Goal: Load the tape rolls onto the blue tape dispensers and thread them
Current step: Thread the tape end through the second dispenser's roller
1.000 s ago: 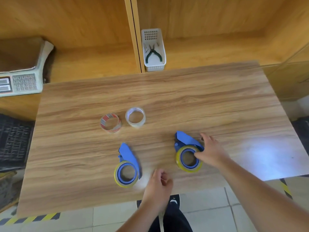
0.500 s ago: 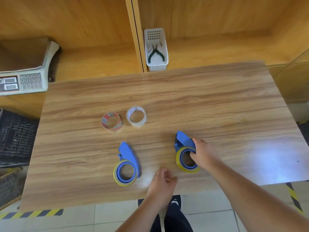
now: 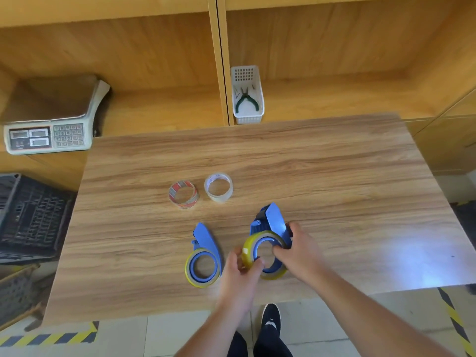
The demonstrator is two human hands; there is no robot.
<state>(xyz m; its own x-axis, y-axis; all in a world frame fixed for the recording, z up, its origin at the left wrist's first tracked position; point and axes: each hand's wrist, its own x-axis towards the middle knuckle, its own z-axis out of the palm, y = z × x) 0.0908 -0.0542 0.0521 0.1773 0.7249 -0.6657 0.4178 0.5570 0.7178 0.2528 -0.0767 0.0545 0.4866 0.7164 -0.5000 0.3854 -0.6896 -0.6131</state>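
Two blue tape dispensers are near the table's front edge, each with a yellowish tape roll on it. The right dispenser (image 3: 271,222) is tilted up off the table; my right hand (image 3: 298,251) grips it, fingers curled into the hub. My left hand (image 3: 240,273) pinches the rim of its yellow roll (image 3: 251,247) from the left. The left dispenser (image 3: 206,240) lies flat, untouched, with its roll (image 3: 202,280) around the hub. Two spare rolls stand behind: a red-printed one (image 3: 183,194) and a clear one (image 3: 218,187).
The wooden table (image 3: 334,181) stands before wooden shelving. A white basket (image 3: 247,117) holding green pliers sits at the far edge. A weighing scale (image 3: 49,136) is on the shelf at left, dark crates (image 3: 31,217) below it. Tiled floor and my shoe (image 3: 270,319) show below.
My right hand has lifted and tilted the right dispenser off the table. My left hand has moved up from the table edge and taken hold of that dispenser's roll.
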